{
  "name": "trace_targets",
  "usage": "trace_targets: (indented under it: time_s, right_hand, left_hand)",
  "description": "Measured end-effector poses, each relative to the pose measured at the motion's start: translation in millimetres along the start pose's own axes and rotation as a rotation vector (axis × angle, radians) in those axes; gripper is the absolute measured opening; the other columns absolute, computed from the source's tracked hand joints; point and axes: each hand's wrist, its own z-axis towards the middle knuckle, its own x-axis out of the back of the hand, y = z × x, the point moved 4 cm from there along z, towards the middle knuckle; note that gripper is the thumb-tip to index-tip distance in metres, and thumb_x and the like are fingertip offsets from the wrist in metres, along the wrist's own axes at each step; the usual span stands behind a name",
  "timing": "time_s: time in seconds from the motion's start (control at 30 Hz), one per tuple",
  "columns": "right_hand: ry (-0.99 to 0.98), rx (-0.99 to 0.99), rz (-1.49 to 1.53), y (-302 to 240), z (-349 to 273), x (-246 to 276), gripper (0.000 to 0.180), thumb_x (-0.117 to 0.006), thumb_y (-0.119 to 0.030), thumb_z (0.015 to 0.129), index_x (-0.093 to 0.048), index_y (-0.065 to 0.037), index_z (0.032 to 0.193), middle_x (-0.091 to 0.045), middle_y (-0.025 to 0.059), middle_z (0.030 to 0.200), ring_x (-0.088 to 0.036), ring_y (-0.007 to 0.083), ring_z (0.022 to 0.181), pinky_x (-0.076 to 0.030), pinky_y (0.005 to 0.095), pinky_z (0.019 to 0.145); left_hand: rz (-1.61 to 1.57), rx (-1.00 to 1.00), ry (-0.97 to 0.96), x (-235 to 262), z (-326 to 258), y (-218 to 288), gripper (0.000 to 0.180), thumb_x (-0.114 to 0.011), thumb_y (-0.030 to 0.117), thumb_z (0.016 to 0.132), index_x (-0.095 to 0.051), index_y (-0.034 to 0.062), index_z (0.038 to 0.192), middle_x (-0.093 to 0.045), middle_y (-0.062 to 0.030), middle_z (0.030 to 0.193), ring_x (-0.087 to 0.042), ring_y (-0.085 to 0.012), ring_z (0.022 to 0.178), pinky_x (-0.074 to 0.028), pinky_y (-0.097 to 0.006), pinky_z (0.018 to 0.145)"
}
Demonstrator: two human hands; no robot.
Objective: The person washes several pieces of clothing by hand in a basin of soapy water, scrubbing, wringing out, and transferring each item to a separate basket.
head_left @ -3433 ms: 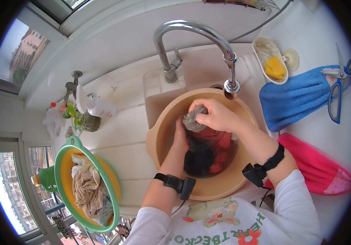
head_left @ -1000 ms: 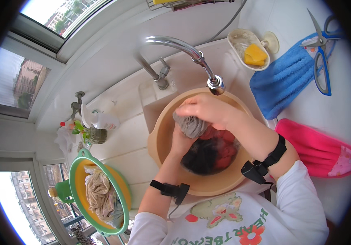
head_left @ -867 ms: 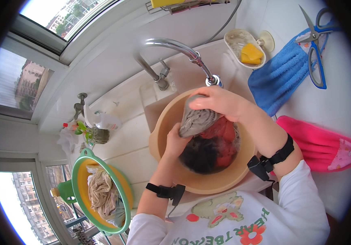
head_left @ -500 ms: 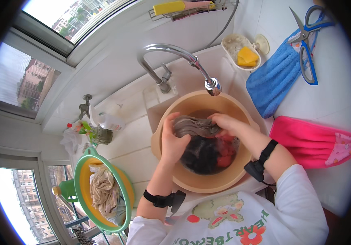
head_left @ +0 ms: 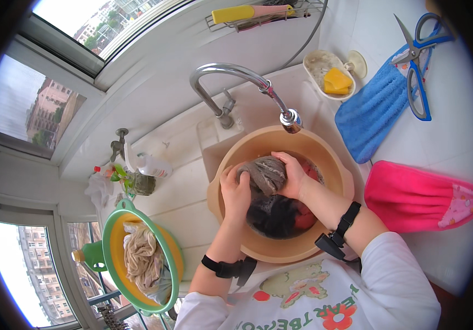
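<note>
A tan plastic basin (head_left: pixel 231 165) sits in the sink under the chrome faucet (head_left: pixel 231 77). Inside it lie wet dark and red clothes (head_left: pixel 280 217). My left hand (head_left: pixel 236 190) and my right hand (head_left: pixel 294 176) both grip a bunched grey cloth (head_left: pixel 265 173) held between them above the other laundry. Black bands sit on both wrists.
A green and yellow colander bowl (head_left: pixel 116 220) with beige cloth stands at the lower left. A spray bottle (head_left: pixel 151 165) stands near the window. A soap dish with a yellow bar (head_left: pixel 335 82), a blue towel (head_left: pixel 374 115), scissors (head_left: pixel 415 82) and a pink towel (head_left: pixel 418 195) are on the right.
The grey cloth was lifted high in my right hand, then lowered. Both hands now squeeze it together over the basin. The view has shifted slightly.
</note>
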Motion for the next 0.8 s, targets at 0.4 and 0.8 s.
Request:
trace_targets:
  time_s: [0.4,0.8]
  right_hand:
    - [0.313,0.615,-0.780,-2,-3,-19,0.030,-0.035,-0.015,0.086,-0.054,0.000,0.105,-0.056,0.0127,0.111,-0.056,0.0245,0.101,-0.042,0.0355,0.091]
    - [0.179,0.871,-1.601,-7,-36,-48,0.026,-0.043,-0.020,0.079,-0.065,-0.007,0.083,-0.058,0.0117,0.089,-0.057,0.0303,0.086,-0.046,0.0396,0.078]
  left_hand:
    - [0.452,-0.348,-0.276,-35,-28,51,0.110,-0.085,0.015,0.054,-0.022,0.0056,0.144,-0.037,-0.0237,0.137,-0.039,-0.0376,0.127,-0.039,-0.044,0.100]
    - [-0.042,0.403,-0.574,-44,-35,35,0.038,-0.074,0.006,0.065,-0.055,0.0079,0.098,-0.056,-0.0008,0.082,-0.054,-0.0107,0.064,-0.038,-0.023,0.048]
